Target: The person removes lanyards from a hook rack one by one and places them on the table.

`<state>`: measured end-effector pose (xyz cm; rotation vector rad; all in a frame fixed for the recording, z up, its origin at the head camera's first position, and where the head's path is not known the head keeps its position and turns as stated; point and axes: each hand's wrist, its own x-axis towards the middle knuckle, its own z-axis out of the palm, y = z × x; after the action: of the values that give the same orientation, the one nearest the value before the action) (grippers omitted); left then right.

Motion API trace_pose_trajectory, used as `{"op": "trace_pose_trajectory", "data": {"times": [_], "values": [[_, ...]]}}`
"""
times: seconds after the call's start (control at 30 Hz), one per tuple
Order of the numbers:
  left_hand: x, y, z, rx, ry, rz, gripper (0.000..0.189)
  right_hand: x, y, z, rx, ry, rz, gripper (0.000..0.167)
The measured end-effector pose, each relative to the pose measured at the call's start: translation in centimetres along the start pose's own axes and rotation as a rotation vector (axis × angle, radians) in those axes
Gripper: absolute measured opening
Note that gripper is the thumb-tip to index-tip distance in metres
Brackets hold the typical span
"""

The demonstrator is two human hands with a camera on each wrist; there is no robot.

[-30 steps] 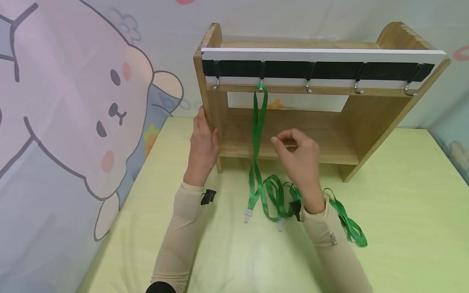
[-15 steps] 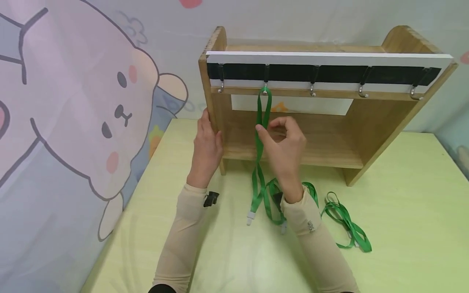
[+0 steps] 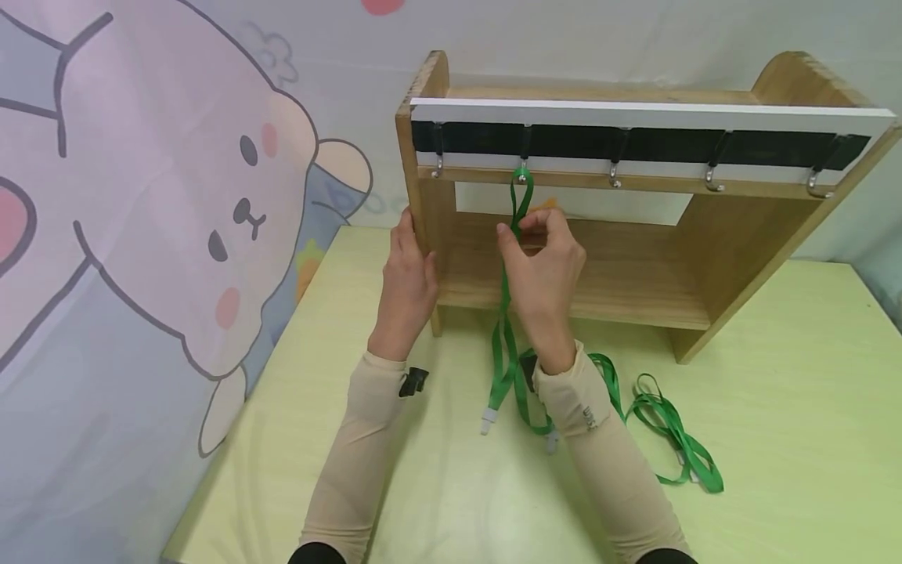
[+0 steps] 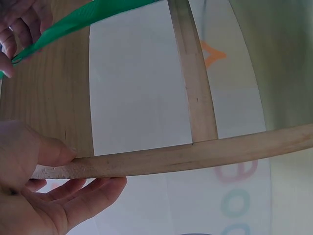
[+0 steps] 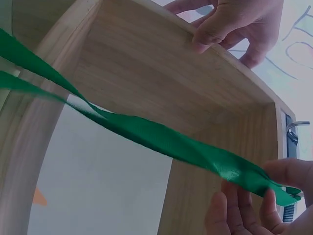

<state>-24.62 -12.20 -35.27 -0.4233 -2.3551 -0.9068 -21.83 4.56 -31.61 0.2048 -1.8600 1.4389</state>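
A green lanyard [image 3: 501,337] hangs from the second hook [image 3: 523,166] from the left on the wooden shelf [image 3: 578,301]. My right hand [image 3: 546,270] pinches its strap just under the hook; in the right wrist view the green strap [image 5: 161,137] runs between thumb and fingers. The lanyard's pale clip [image 3: 488,421] dangles at the lower end. With my left hand [image 3: 407,294] I grip the shelf's left side panel [image 4: 146,164], thumb on the inner face and fingers on the outer. More green lanyards [image 3: 665,419] lie on the table, partly hidden behind my right forearm.
Several metal hooks [image 3: 713,178] line the black strip [image 3: 662,147] across the shelf's front; the others hold nothing. The pale green table [image 3: 451,501] extends in front and to the right. A printed cloth backdrop [image 3: 162,235] stands behind and at the left.
My right hand has moved left and up to the hanging lanyard and now pinches its strap, drawing the two halves together. The left hand stays on the side panel. The head view has shifted slightly.
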Motion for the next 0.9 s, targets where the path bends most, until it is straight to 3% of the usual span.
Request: {"op": "trace_pose_trajectory", "data": {"times": [0.27, 0.47, 0.63, 0.9], "values": [[0.0, 0.1, 0.0, 0.0, -0.005, -0.003, 0.061, -0.1, -0.3, -0.4, -0.008, 0.01, -0.047, 0.011], [0.0, 0.2, -0.1, 0.006, -0.013, -0.019, 0.061, -0.3, -1.4, -1.0, 0.046, 0.014, -0.056, 0.009], [0.0, 0.2, -0.2, 0.004, -0.012, -0.033, 0.061, -0.8, -2.0, -1.9, 0.126, -0.018, -0.009, 0.01], [0.0, 0.3, -0.1, -0.007, -0.01, -0.028, 0.061, -0.8, -1.5, -3.4, 0.306, -0.108, 0.145, 0.006]]}}
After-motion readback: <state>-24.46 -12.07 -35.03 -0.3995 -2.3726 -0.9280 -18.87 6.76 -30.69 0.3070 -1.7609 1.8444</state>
